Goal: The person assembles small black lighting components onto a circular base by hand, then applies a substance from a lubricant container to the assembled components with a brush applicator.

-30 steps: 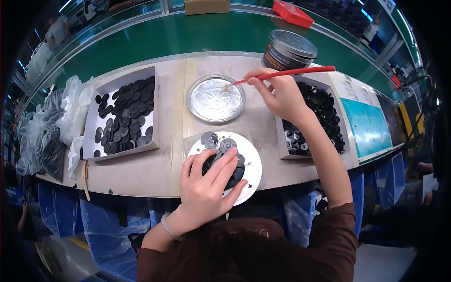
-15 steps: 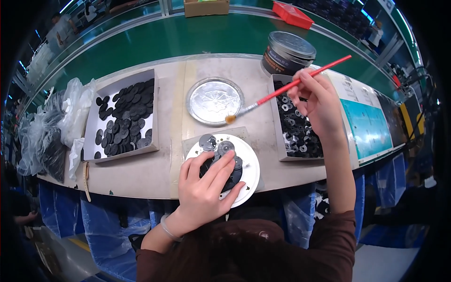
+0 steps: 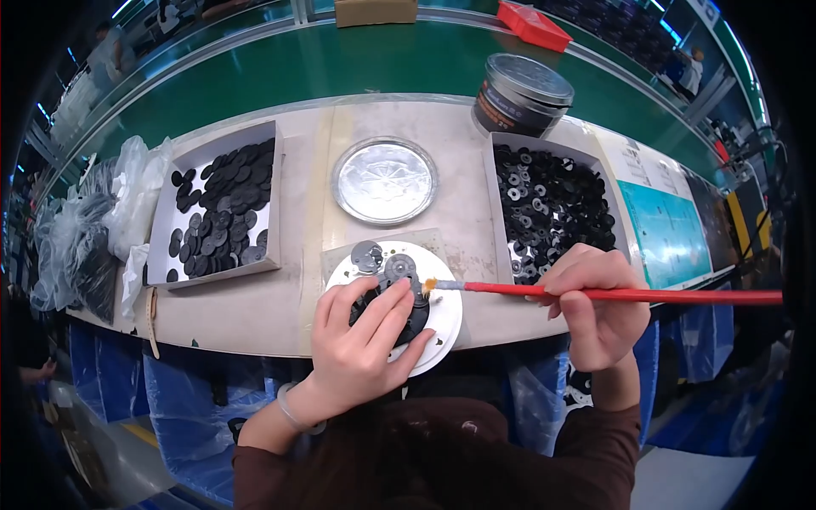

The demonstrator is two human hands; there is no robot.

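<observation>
My right hand (image 3: 599, 302) pinches a paintbrush (image 3: 552, 291) with a red handle, held nearly level. Its yellowish bristle tip touches or hovers just over the right side of a black plastic assembly (image 3: 416, 321); contact cannot be told. That assembly, with round gear-like discs on it, lies on a white round plate (image 3: 445, 319). My left hand (image 3: 357, 340) grips the assembly from the left, fingers across its top and thumb along its lower right edge, hiding much of it. A grey disc (image 3: 367, 256) shows at the plate's far left. Beyond is a round metal lid (image 3: 385, 181) with a shiny film inside.
On the left, a white box (image 3: 274, 204) holds many black discs, beside clear plastic bags (image 3: 127, 204). Another box (image 3: 498, 221) at the right holds small black and grey ring parts. Behind it stands a large tin (image 3: 520, 98). A red tray (image 3: 535, 27) lies on the green surface.
My right hand has come down and nearer, swinging the brush from above the lid's edge to the assembly. The left hand has kept its hold on the assembly.
</observation>
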